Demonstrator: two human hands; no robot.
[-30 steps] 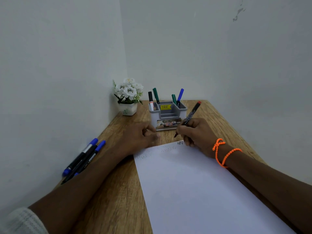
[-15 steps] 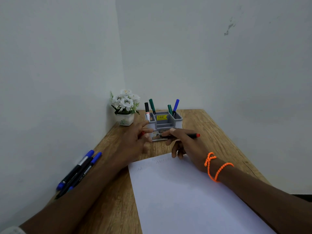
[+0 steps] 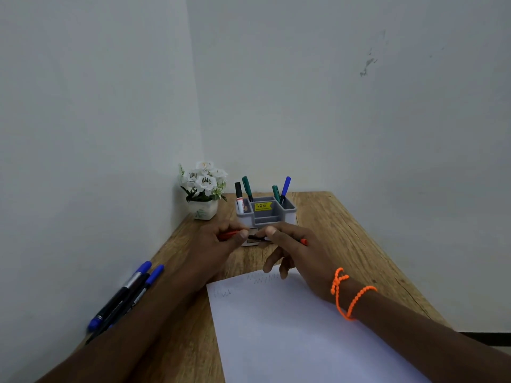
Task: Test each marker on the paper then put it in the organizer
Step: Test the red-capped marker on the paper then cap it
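Both hands meet in the middle of the frame, just in front of the grey plastic organizer (image 3: 266, 212) on the wooden counter (image 3: 345, 239). The right hand (image 3: 293, 248) pinches the slim black marker with a red end (image 3: 303, 241) between thumb and forefinger, holding it roughly level; its other fingers hang loosely spread above the top edge of the white paper sheet (image 3: 290, 327). The left hand (image 3: 218, 241) is closed round a small red cap (image 3: 228, 235), thumb on top, at the marker's tip end. Judging by the faint scribbles on the sheet's upper edge, this marker has been tested and recapping is the step in hand: line the cap up straight with the barrel, push until it seats, then stand the marker in a free compartment. Both forearms reach in from the lower corners of the frame. More blue-capped markers (image 3: 124, 294) lie at lower left, apparently still to test.
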